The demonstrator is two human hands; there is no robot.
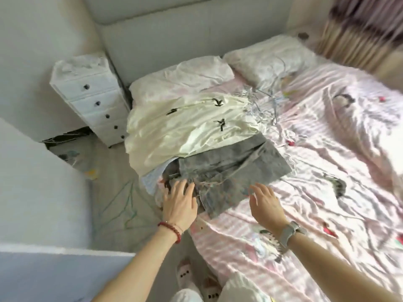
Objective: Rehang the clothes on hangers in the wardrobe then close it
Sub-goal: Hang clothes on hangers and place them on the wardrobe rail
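Note:
A pile of clothes lies on the near left corner of the bed [327, 171]. On top is a cream garment [185, 125] with black bow marks; under it a grey garment [237, 171] spreads toward me. A tangle of silver wire hangers [263, 105] rests on the sheet behind the pile. My left hand [180, 203], fingers straight, touches the grey garment's near left edge. My right hand [267, 203] hovers with spread fingers just off the garment's near right corner, holding nothing. The wardrobe is out of view.
A white drawer chest [91, 99] stands left of the bed by the wall. Two pillows [185, 77] lie at the bed's head. Green scribbles mark the floor [122, 203] between chest and bed. My slippered feet [196, 282] stand at the bed's side.

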